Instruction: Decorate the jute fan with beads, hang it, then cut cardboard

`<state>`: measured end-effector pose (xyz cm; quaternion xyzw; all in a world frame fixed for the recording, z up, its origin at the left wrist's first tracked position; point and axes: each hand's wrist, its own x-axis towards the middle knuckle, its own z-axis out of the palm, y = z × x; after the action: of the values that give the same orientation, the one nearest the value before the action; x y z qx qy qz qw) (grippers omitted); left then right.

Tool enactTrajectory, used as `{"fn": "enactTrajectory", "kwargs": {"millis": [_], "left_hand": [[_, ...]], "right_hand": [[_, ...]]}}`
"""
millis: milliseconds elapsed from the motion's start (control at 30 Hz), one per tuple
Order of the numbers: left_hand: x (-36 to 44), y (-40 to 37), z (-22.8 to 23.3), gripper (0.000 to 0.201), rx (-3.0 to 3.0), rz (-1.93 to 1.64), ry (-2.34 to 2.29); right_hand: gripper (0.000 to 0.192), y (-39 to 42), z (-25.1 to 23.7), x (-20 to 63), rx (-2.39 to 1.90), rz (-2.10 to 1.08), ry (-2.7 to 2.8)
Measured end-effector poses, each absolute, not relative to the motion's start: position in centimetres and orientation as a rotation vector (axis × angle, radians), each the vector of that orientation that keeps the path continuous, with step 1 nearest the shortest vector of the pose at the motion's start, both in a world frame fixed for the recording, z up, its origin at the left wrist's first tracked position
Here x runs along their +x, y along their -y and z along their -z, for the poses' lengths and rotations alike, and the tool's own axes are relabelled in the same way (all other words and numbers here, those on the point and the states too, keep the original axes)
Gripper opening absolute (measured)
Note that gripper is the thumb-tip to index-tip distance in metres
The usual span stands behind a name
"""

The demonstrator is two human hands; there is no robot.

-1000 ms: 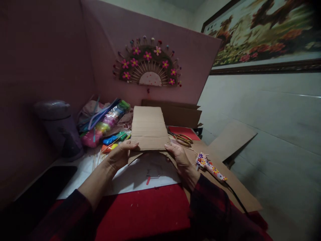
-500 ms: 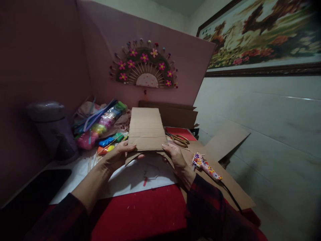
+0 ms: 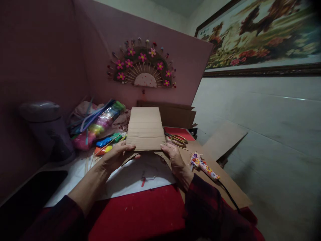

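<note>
I hold a brown corrugated cardboard sheet (image 3: 145, 129) tilted up above the table, folded along its near edge. My left hand (image 3: 115, 156) grips its lower left corner, thumb on top. My right hand (image 3: 175, 157) grips the lower right corner the same way. Under the sheet lies a white paper (image 3: 140, 177) with a small red mark, on a red cloth (image 3: 140, 214).
A flower-patterned glue gun (image 3: 204, 166) with a black cord lies on flat cardboard at the right. Scissors (image 3: 178, 139) rest behind my right hand. Colourful craft supplies in bags (image 3: 100, 122) and a grey lidded container (image 3: 46, 129) stand at the left. A pink partition carries a fan-shaped flower decoration (image 3: 141, 67).
Both hands keep the same grip on the cardboard. The view has drifted slightly, shifting everything a little to the left.
</note>
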<state>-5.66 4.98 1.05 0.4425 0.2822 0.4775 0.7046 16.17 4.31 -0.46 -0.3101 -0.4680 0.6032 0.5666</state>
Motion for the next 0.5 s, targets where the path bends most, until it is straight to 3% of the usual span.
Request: {"fn": "enactTrajectory", "kwargs": {"millis": [300, 500], "left_hand": [[-5.73, -4.62, -2.04, 0.031, 0.957, -1.119, -0.732], [-5.94, -4.83, -1.75, 0.037, 1.006, -1.13, -0.748]], "right_hand": [[0.047, -4.26, 0.34, 16.09, -0.68, -1.472, 1.019], [0.038, -4.96, 1.06, 16.43, -0.697, -1.348, 1.063]]}}
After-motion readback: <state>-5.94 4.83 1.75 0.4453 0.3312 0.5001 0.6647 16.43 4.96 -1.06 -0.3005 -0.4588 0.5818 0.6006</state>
